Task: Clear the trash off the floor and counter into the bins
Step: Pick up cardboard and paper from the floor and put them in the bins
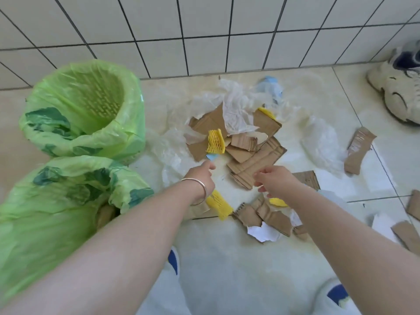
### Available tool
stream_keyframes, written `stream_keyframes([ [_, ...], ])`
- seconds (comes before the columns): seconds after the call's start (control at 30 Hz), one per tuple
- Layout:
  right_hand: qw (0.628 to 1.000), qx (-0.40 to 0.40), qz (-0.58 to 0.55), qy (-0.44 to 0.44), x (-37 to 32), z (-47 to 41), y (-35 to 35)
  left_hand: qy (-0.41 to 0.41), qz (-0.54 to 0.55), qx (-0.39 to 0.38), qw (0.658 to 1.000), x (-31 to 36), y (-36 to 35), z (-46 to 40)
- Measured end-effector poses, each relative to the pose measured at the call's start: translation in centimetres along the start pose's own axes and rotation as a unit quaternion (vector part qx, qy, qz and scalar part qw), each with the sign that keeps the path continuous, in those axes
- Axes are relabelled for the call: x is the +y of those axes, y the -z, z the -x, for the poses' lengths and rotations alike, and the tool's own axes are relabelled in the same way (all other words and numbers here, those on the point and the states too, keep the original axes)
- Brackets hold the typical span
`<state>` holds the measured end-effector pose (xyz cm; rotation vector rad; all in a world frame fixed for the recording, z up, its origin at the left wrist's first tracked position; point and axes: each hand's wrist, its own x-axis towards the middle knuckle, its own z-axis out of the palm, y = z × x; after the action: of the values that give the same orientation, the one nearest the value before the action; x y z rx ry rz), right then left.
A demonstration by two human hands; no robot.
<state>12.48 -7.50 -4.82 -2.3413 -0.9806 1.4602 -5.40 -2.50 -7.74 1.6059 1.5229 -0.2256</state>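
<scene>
Pale glossy floor tiles (227, 264) meet a white tiled wall (181, 30) with dark grout. At left I see two bins lined with thin green bags. The far bin (88, 110) is a mesh basket, its inside looks empty from here. The near bin (56, 201) sits close in front of it, bag crumpled over the mouth, contents hidden.

Trash is scattered mid-floor: a heap of torn corrugated cardboard (252, 153), flat and ragged-edged, with crinkled clear plastic film (236, 110) draped over the top. A yellow foam net (216, 142) lies on the heap, a second yellow net (219, 206) sits on the floor under my left wrist. More cardboard scraps (266, 215) and a torn white paper (263, 231) lie nearer me, and a cardboard strip (358, 150) lies off right. A pale sneaker (397, 89) sits in the far right corner.

My left hand (201, 178), silver bangle on the wrist, has fingers curled narrow near a small blue scrap (211, 157); can't tell if it grips it. My right hand (272, 180) hovers over the heap's near edge, fingers loosely curled, holding nothing I can see.
</scene>
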Motion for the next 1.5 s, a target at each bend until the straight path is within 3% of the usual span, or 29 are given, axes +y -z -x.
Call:
stream_keyframes([
  [0.17, 0.998, -0.024, 0.065, -0.005, 3.0, -3.5, -1.5, 0.004, -0.205, -0.011, 0.979, -5.2, -2.9, -2.5],
  [0.3, 0.965, -0.008, 0.25, 0.074, 5.5, -4.3, -3.1, 0.009, -0.331, 0.004, 0.944, -7.2, -4.6, -3.1],
  [0.47, 0.893, -0.038, 0.428, 0.134, 8.3, -4.1, -3.8, 0.017, -0.342, 0.032, 0.939, -7.1, -4.5, -3.4],
  [0.67, 0.881, 0.025, 0.452, 0.141, 9.2, -4.5, -4.8, -0.014, -0.381, 0.033, 0.924, -6.3, -3.2, -4.0],
  [0.8, 0.833, 0.067, 0.519, 0.181, 9.5, -4.9, -6.3, -0.015, -0.336, 0.058, 0.94, -4.7, -2.6, -3.9],
  [0.97, 0.814, 0.044, 0.538, 0.216, 8.5, -4.9, -5.7, 0.006, -0.232, 0.12, 0.965, -3.1, -1.5, -3.9],
  [1.03, 0.826, 0.035, 0.514, 0.227, 7.9, -5.1, -4.6, 0.026, -0.167, 0.175, 0.97, -2.8, -1.1, -4.0],
  [1.1, 0.865, 0.035, 0.451, 0.217, 7.3, -5.4, -3.2, 0.053, -0.07, 0.224, 0.971, -2.4, -1.0, -4.1],
  [1.27, 0.978, 0.043, 0.148, 0.138, 5.8, -6.0, 0.7, 0.033, 0.123, 0.288, 0.949, -0.5, -1.7, -3.8],
  [1.37, 0.985, 0.11, -0.027, 0.128, 5.4, -6.4, 3.0, -0.011, 0.19, 0.281, 0.941, 1.2, -2.3, -3.5],
  [1.5, 0.958, 0.172, -0.214, 0.081, 5.9, -6.9, 5.5, -0.026, 0.278, 0.231, 0.932, 2.9, -3.7, -3.4],
])
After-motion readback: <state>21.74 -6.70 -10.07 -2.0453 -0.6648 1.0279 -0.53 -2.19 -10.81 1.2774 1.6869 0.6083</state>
